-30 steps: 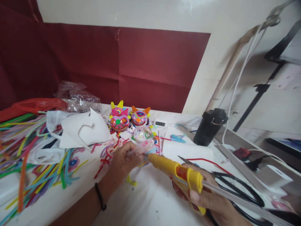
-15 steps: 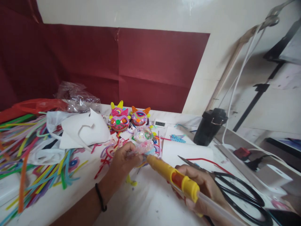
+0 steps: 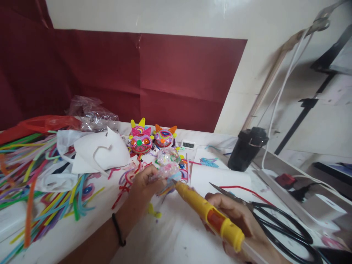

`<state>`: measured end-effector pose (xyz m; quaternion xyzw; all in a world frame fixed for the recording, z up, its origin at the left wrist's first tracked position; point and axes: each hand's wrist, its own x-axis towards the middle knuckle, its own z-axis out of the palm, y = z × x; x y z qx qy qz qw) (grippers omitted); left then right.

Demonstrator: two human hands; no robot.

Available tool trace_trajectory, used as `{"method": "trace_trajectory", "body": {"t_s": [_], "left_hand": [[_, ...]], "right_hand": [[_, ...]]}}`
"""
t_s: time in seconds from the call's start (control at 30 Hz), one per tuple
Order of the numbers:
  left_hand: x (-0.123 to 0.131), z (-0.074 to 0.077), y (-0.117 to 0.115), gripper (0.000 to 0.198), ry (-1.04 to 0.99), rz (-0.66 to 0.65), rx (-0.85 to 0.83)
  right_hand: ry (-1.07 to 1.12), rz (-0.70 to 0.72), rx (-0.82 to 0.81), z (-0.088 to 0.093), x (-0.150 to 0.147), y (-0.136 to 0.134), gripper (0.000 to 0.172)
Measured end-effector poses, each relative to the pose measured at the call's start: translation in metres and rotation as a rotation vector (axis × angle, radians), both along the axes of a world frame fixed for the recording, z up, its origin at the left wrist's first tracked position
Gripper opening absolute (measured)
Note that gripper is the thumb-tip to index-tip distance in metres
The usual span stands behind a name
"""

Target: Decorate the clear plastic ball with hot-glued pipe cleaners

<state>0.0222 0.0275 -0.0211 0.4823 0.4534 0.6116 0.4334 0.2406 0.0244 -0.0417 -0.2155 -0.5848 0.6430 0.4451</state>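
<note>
My left hand (image 3: 144,183) is closed around a small clear ball (image 3: 168,171) with coloured bits inside, held just above the white table (image 3: 176,234). My right hand (image 3: 236,220) grips a yellow glue gun (image 3: 206,212) with an orange band. The gun's metal tip touches the ball's lower right side. A clear glue stick sticks out of the gun's back end. A second clear ball (image 3: 167,155) lies just behind the held one.
Two decorated colourful balls (image 3: 140,141) (image 3: 164,136) stand at the back, beside a small digital display (image 3: 188,145). Black scissors (image 3: 275,223) lie right of my right hand. Coloured strips (image 3: 41,190), white paper (image 3: 101,152) and plastic bags fill the left. A black cup (image 3: 246,148) stands at right.
My right hand has tilted the glue gun so its rear end sits lower and nearer to me. The tip stays at the ball. My left hand has hardly moved.
</note>
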Motion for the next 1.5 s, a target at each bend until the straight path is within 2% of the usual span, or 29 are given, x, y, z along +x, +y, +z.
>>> {"method": "trace_trajectory", "body": {"t_s": [0.1, 0.2, 0.3, 0.43, 0.57, 0.67, 0.77, 0.83, 1.0, 1.2, 1.5], "left_hand": [[-0.002, -0.001, 0.002, 0.024, -0.037, 0.006, 0.002], [-0.007, -0.007, 0.007, 0.024, -0.078, 0.031, 0.003], [-0.013, -0.013, 0.012, 0.024, -0.101, 0.055, -0.010], [-0.015, -0.016, 0.014, 0.025, -0.091, 0.072, -0.015], [-0.013, -0.012, 0.011, 0.023, -0.049, 0.117, -0.069], [-0.009, -0.006, 0.007, 0.021, -0.080, 0.107, -0.108], [-0.005, -0.001, 0.004, 0.020, -0.071, 0.099, -0.116], [-0.003, -0.001, 0.003, 0.021, -0.059, 0.078, -0.111], [0.000, -0.007, 0.002, 0.019, -0.055, -0.019, -0.102], [0.002, -0.007, 0.001, 0.019, -0.019, -0.054, -0.146], [0.002, -0.010, 0.001, 0.018, 0.024, -0.093, -0.160]], "right_hand": [[-0.071, -0.035, 0.032, 0.005, 0.001, -0.003, 0.031], [-0.256, -0.039, 0.098, 0.005, 0.005, -0.005, 0.026], [-0.479, -0.034, 0.194, 0.001, 0.009, -0.004, 0.032], [-0.784, 0.014, 0.456, 0.000, 0.012, -0.002, 0.039], [-0.954, 0.034, 0.760, 0.002, 0.010, -0.004, 0.036], [-0.994, 0.050, 0.914, 0.006, 0.008, -0.007, 0.033], [-0.964, 0.062, 1.001, 0.017, 0.006, -0.004, 0.026], [-0.885, 0.001, 1.050, 0.027, 0.003, 0.002, 0.022], [-0.745, -0.224, 1.192, 0.046, -0.016, 0.023, 0.028], [-0.699, -0.247, 1.242, 0.046, -0.035, 0.036, 0.031], [-0.809, -0.234, 1.323, 0.046, -0.035, 0.036, 0.024]]}}
